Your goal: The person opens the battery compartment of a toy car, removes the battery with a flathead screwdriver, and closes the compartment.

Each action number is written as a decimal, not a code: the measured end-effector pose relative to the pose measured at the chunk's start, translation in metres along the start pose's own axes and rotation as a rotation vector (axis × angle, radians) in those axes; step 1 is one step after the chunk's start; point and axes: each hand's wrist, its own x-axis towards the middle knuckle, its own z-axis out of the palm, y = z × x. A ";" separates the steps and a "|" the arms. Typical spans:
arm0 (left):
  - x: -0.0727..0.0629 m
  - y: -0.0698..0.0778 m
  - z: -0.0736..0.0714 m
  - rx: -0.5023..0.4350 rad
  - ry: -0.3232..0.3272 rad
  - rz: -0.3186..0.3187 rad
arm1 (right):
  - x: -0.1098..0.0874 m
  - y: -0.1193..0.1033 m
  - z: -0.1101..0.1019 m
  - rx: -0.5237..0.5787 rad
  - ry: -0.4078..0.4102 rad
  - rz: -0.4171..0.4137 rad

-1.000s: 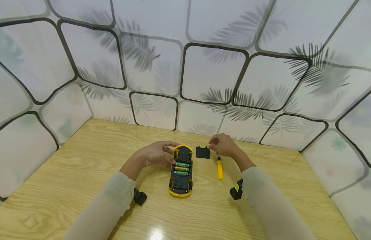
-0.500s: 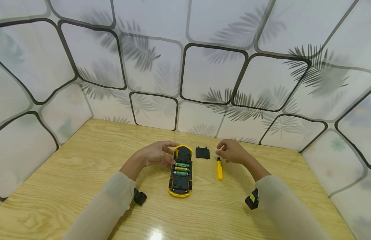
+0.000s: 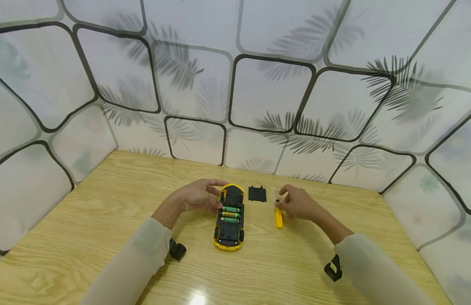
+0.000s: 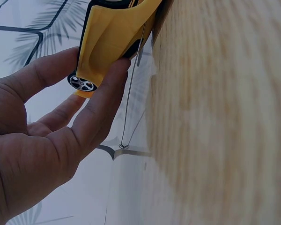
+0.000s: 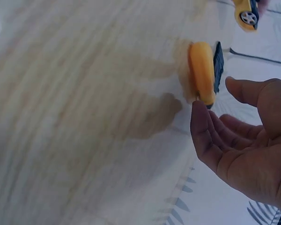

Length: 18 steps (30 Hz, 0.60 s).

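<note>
Since the earlier frame, the right hand has come down and back a bit, so its fingertips are now right by the yellow screwdriver. The left hand and the toy car look just the same as before.

I see the right fingers loosely bent, with a gap left between them and nothing held in it. I can't tell if a tip is touching the screwdriver yet. The left fingers are bent round the front corner of the car and hold it on the worktop. The car lies upside down, just right of those fingers, and three batteries sit in its belly. The black cover lies flat to the left of the right fingers.

It looks to me like the step now is picking up the screwdriver. I would put the thumb on one side of the fat handle and the other fingers across from it, then squeeze and lift slowly. Keep off the thin metal end, since it would likely roll. Don't bump the cover. The left fingers should hold the car flat, so the batteries don't fall out.
</note>
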 end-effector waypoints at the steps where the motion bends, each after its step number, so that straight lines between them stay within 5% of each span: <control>1: 0.000 0.000 0.000 0.001 0.002 0.000 | -0.002 -0.001 0.002 0.009 0.007 0.017; 9: -0.001 0.000 -0.001 0.006 0.007 -0.004 | -0.009 -0.006 0.024 0.014 0.090 0.141; 18: 0.001 -0.001 -0.001 0.001 -0.006 0.005 | -0.010 -0.011 0.031 0.026 0.146 0.150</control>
